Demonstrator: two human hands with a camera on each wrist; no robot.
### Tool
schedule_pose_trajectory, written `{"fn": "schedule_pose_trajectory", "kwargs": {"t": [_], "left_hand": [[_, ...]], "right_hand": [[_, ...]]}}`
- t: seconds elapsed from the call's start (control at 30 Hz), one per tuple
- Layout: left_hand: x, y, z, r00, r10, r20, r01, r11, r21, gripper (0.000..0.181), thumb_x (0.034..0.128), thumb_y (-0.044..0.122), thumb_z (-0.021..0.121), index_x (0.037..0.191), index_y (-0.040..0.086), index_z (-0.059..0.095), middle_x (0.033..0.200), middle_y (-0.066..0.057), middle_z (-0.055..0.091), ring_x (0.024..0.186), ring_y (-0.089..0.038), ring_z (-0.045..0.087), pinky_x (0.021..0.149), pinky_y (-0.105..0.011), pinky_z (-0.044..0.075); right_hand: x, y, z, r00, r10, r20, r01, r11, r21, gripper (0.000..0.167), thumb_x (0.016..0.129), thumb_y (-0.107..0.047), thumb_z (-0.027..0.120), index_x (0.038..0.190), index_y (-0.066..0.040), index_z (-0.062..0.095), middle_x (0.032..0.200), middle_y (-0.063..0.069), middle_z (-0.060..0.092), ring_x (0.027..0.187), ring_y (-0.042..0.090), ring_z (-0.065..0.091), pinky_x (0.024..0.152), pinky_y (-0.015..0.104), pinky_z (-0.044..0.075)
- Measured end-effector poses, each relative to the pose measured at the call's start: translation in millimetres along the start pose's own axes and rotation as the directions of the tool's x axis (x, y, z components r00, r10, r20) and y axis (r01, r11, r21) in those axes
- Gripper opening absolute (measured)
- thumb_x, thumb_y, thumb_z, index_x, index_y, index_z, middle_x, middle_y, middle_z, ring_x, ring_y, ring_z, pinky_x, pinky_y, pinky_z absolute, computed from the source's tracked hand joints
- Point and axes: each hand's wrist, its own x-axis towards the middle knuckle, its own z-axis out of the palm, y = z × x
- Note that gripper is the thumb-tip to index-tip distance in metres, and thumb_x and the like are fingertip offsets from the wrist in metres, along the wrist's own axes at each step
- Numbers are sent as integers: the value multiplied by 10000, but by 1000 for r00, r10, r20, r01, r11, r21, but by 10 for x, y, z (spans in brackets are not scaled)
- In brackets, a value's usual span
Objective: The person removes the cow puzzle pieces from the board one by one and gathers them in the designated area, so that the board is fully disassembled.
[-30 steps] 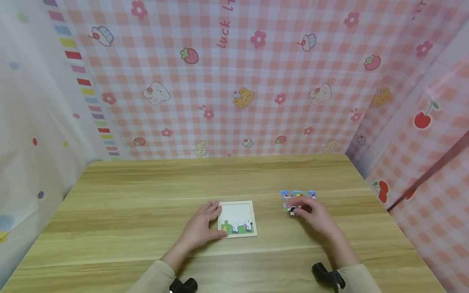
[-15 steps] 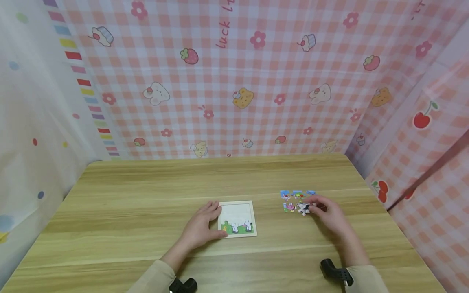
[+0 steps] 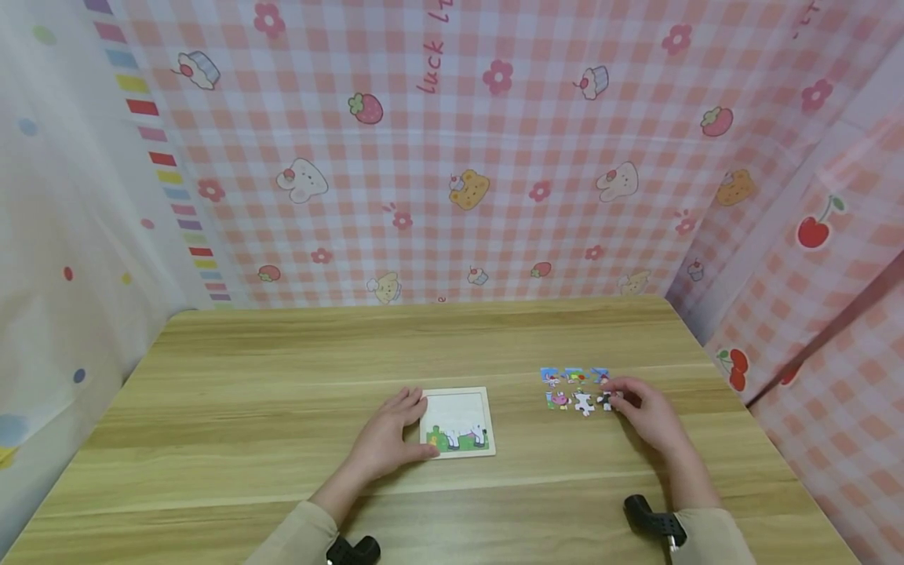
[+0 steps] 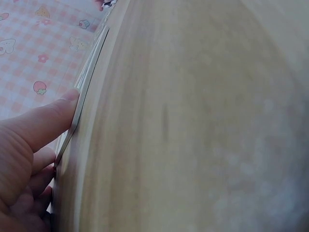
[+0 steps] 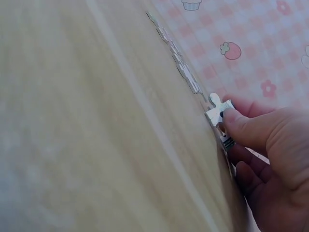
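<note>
My left hand [image 3: 387, 435] lies along the left side of a small square puzzle board [image 3: 454, 459], its thumb on the near left corner and fingertips at the left edge. The board has a pale rim; its bottom row shows green grass and white animal legs. Over to the right, my right hand [image 3: 650, 416] pinches a black-and-white puzzle piece [image 3: 605, 402]. In the right wrist view the thumb presses that puzzle piece [image 5: 217, 112], which stands tilted at the table surface. Beside it lie a white jigsaw piece [image 3: 583, 404] and a pink one [image 3: 559, 401].
Behind the held piece, a row of blue-topped puzzle pieces [image 3: 574, 375] lies flat. The wooden table [image 3: 282, 361] reaches back to a pink checked curtain [image 3: 424, 196]. Each wrist carries a black camera mount, such as the right one [image 3: 653, 522].
My right hand has shifted right, from over the front pieces to the right end, with a black-and-white puzzle piece between its fingers. The white piece is now uncovered. My left hand stays put.
</note>
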Motion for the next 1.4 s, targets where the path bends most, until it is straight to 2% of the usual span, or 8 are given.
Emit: {"fn": "schedule_pose_trajectory", "kwargs": {"t": [0.17,0.3,0.4,0.67,0.87,1.13,1.27,1.4], "left_hand": [[-6,2,-5,1000,3,2,-3,1000,2,825,757,348,855,1405,-28,510,1544,-163,395,1467,-375,287,1193,-536,245],[-6,-1,-6,1000,5,7,-5,1000,6,827,757,347,855,1406,-30,507,1542,-166,397,1465,-380,289,1191,-541,248],[-3,-9,-4,1000,2,6,-2,1000,5,826,759,351,853,1406,-29,507,1545,-165,395,1466,-378,287,1192,-541,245],[3,-29,-2,1000,-5,2,5,1000,7,831,758,363,850,1408,-24,508,1547,-162,393,1468,-375,286,1192,-542,243],[-13,-22,-1,1000,-5,-1,5,1000,0,827,753,352,856,1400,-34,514,1542,-171,399,1464,-381,292,1186,-551,250],[-13,-12,1,1000,-4,-2,4,1000,-21,824,756,346,855,1400,-36,511,1543,-172,396,1468,-382,283,1189,-553,243],[-7,-15,3,1000,-4,-4,4,1000,-22,825,757,349,854,1403,-32,510,1544,-169,394,1468,-379,284,1190,-550,243],[-1,-10,-3,1000,-3,-4,3,1000,-20,827,758,351,854,1405,-30,509,1546,-167,392,1469,-378,281,1190,-551,242]], "right_hand": [[23,23,28,997,-59,-52,58,998,-28,163,891,25,684,1040,-23,724,1044,154,675,887,138,571,762,246,475],[40,48,54,984,-138,-109,136,990,-30,165,839,61,722,983,-15,744,986,135,661,846,81,561,731,187,458],[51,49,66,978,-166,-126,163,986,-35,164,822,66,734,965,-14,750,968,128,665,840,94,567,727,189,456],[70,37,72,981,-164,-107,159,986,-53,156,831,42,738,965,-37,758,987,120,672,881,189,592,755,241,467],[71,87,92,979,-172,-106,168,985,-47,157,829,48,735,956,-40,759,988,111,658,875,98,569,757,169,438],[49,99,75,983,-127,-132,130,991,15,130,898,-7,690,1016,-16,743,1027,147,646,887,17,526,753,107,402],[41,54,80,980,-125,-158,129,991,18,137,895,-7,694,1027,11,730,1002,156,640,830,-21,505,710,122,432],[29,-68,102,979,-140,-146,144,989,17,149,893,-26,703,1038,-8,728,939,108,640,776,5,527,685,177,478]]}}
